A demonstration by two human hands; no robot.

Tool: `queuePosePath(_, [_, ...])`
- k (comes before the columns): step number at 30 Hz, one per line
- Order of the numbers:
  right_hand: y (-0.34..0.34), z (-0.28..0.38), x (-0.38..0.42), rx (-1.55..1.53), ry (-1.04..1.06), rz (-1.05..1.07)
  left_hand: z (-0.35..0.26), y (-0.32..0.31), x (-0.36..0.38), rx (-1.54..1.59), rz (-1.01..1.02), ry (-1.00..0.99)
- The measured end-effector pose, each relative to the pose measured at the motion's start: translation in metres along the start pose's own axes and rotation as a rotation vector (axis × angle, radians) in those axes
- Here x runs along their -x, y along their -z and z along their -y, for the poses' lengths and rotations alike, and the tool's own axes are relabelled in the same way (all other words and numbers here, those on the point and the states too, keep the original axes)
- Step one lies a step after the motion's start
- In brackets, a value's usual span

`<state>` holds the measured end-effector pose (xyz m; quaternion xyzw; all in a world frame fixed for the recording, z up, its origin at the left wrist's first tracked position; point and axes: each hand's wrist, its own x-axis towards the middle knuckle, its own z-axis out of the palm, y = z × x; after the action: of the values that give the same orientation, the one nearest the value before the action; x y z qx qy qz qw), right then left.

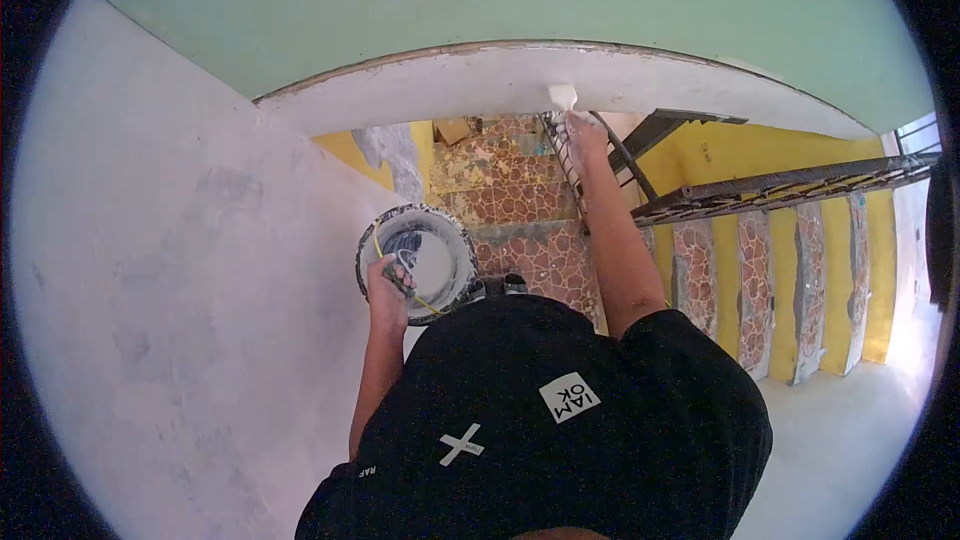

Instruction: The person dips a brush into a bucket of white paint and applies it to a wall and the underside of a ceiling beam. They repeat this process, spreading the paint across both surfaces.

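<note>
My right hand [585, 133] is closed round the handle of a putty knife [563, 96], whose white-coated blade lies against the pale underside strip [460, 80] below the green surface. Lower left, my left hand [388, 282] grips the yellow handle of a bucket [468, 260] and also has a dark, smeared item in its fingers that I cannot make out. The bucket has a dark, splattered rim and holds whitish material with a bluish patch of reflection or tool inside.
A white patched wall [180, 270] rises on the left. A dark metal railing [780, 185] crosses on the right, above yellow stairs [752, 280] with reddish stone-patterned treads. Patterned floor [535, 255] lies below, with a brown box [453, 130] at the back.
</note>
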<state>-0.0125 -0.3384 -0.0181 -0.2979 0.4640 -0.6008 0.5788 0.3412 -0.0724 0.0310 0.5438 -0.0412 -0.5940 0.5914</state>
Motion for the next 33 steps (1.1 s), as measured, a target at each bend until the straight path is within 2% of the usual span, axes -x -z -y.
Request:
queuePosePath(3, [-0.023,0.035,0.021,-0.053,-0.008,-0.11,0.004,0.002,0.0,-0.036,0.002,-0.028])
queuePosePath(6, [-0.027,0.051,0.025,-0.046,0.045,-0.014,0.001,0.005,-0.001,-0.037,0.026,-0.031])
queuePosePath(9, [-0.037,0.068,0.032,-0.132,0.115,-0.025,0.001,0.006,-0.001,-0.051,0.027,-0.033])
queuePosePath(15, [-0.041,0.089,0.066,-0.156,0.108,-0.015,-0.004,0.005,0.002,-0.053,0.022,-0.005])
queuePosePath(17, [-0.036,0.079,0.077,-0.134,0.126,-0.034,-0.005,0.005,0.002,-0.054,0.025,-0.001])
queuePosePath(19, [-0.03,0.062,0.079,-0.004,0.206,-0.165,-0.004,0.007,0.001,-0.056,0.03,0.005])
queuePosePath(22, [-0.015,0.045,0.071,0.068,0.153,-0.163,-0.007,0.0,0.006,-0.057,0.012,-0.011])
queuePosePath(26, [-0.017,0.042,0.054,-0.094,0.13,-0.141,-0.007,0.0,0.005,-0.064,0.011,0.008])
queuePosePath(28, [-0.018,0.031,0.032,-0.077,0.295,-0.172,-0.006,0.0,0.005,-0.068,0.016,-0.007])
queuePosePath(29, [-0.007,0.008,0.006,-0.083,0.297,-0.175,-0.006,-0.001,0.007,-0.069,0.017,-0.011])
queuePosePath(31, [0.014,-0.033,-0.034,0.276,0.422,-0.353,-0.006,-0.001,0.007,-0.075,0.02,-0.014])
queuePosePath(33, [0.03,-0.052,-0.042,0.374,0.351,-0.346,-0.003,-0.001,0.007,-0.084,0.003,-0.01])
